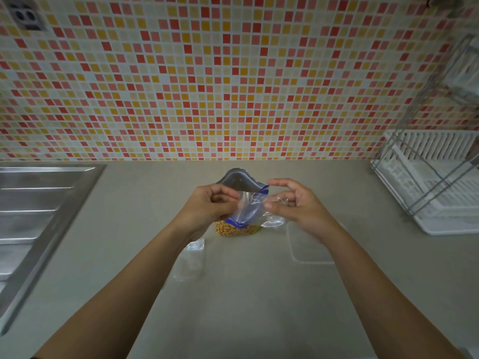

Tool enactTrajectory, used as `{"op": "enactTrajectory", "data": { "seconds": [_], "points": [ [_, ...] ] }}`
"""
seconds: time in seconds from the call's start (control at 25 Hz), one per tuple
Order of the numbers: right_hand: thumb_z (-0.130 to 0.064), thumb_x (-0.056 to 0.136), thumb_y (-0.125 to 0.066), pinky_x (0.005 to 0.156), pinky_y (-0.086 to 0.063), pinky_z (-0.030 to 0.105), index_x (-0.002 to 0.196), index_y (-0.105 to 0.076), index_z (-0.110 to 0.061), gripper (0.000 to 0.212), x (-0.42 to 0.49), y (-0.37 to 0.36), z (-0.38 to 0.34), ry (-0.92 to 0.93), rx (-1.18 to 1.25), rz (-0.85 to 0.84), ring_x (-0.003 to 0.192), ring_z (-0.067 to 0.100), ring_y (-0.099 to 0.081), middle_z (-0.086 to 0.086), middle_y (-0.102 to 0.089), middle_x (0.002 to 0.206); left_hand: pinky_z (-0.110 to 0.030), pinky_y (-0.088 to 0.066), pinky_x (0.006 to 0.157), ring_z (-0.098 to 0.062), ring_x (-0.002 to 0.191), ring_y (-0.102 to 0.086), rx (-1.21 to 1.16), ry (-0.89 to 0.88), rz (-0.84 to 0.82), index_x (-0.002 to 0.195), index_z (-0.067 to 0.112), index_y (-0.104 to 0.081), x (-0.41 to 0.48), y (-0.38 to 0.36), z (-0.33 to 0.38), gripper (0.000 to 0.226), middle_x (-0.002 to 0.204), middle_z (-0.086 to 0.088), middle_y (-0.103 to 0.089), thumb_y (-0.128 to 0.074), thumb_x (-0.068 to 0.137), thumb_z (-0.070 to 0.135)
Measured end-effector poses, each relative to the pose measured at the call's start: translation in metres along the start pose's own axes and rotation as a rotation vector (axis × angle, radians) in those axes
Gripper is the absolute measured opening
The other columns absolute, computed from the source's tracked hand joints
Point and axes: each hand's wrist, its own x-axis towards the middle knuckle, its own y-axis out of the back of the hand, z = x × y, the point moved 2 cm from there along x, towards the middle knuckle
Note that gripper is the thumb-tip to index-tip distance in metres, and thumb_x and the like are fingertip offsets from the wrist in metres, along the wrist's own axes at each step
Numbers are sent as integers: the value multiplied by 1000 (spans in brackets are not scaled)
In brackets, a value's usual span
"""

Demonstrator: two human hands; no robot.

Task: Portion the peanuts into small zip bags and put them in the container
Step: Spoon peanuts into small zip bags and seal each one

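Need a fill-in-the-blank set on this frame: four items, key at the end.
1. The left hand and right hand pinch the small zip bag, which looks ____ of peanuts.
2. The peanut pouch stands on the counter with its top ____.
3. The clear container lies to the pouch's ____.
4. A spare zip bag lies flat on the pouch's ____ side.

Missing words: empty; open; right; left.
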Motion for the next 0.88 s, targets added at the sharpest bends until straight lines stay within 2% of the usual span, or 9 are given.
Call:
{"op": "enactTrajectory", "data": {
  "seconds": [0.16, 0.28, 0.36, 0.44, 0.56, 0.64, 0.76, 0.88],
  "points": [
    [-21, 73, -78, 74, -53, 25, 113, -58, -31, 46, 2, 4, 1, -22, -90, 25, 78, 12, -70, -4, -72, 75, -30, -55, 71, -17, 76, -65, 111, 22, 12, 93, 18, -70, 1, 2, 1, 29, 84, -2, -71, -62, 81, -7],
    [-18, 77, -74, 76, -53, 26, 114, -56, -34, 45, 3, 4, 1, -46, -70, -43, 79, 12, -70, -3, -73, 76, -16, -54, 62, -13, 75, -68, 284, -5, 0, 96, 15, -71, 2, 4, 3, 27, 85, -7, -73, -62, 81, -6],
    [-14, 81, -70, 75, -53, 25, 116, -54, -32, 42, 3, 4, 3, -70, 43, -72, 79, 12, -69, -2, -73, 77, -17, -55, 63, -15, 77, -69, 324, -18, 25, 96, 14, -71, 4, 5, 5, 25, 87, -9, -73, -62, 82, -5],
    [-16, 83, -67, 77, -51, 26, 118, -54, -27, 39, 4, 4, 9, -74, 47, -43, 78, 11, -67, -3, -72, 76, -22, -59, 66, -19, 78, -69, 297, -6, 35, 93, 14, -71, 4, 4, 7, 24, 87, -11, -73, -61, 83, -5],
    [-27, 80, -71, 80, -46, 24, 114, -56, -27, 37, 7, 6, 18, 38, -211, 133, 83, 10, -60, -5, -62, 91, -24, -60, 67, -21, 75, -68, 227, 18, 39, 90, 12, -70, 5, 3, 10, 18, 86, -14, -71, -61, 84, -3],
    [-41, 74, -74, 89, -41, 19, 119, -55, -26, 51, 5, 6, 15, 223, -445, 246, 100, 5, -53, -7, -54, 110, -25, -60, 67, -21, 72, -67, 198, 33, 60, 89, 9, -70, 6, 3, 10, 14, 83, -14, -70, -63, 83, -1],
    [-65, 64, -67, 104, -32, 27, 127, -52, -21, 78, 5, -10, 9, 470, -857, 187, 120, 10, -45, -5, -53, 128, -29, -60, 69, -21, 67, -66, 223, 38, 96, 82, 11, -71, 8, 1, 9, 12, 75, -11, -70, -65, 81, 0],
    [-68, 62, -68, 108, -29, 34, 133, -47, -20, 88, 9, -28, 12, 443, -1024, 109, 126, 15, -44, -4, -52, 134, -30, -60, 69, -21, 67, -68, 318, 34, 98, 79, 13, -71, 9, -5, 10, 12, 76, -10, -71, -66, 81, 3]
  ]
}}
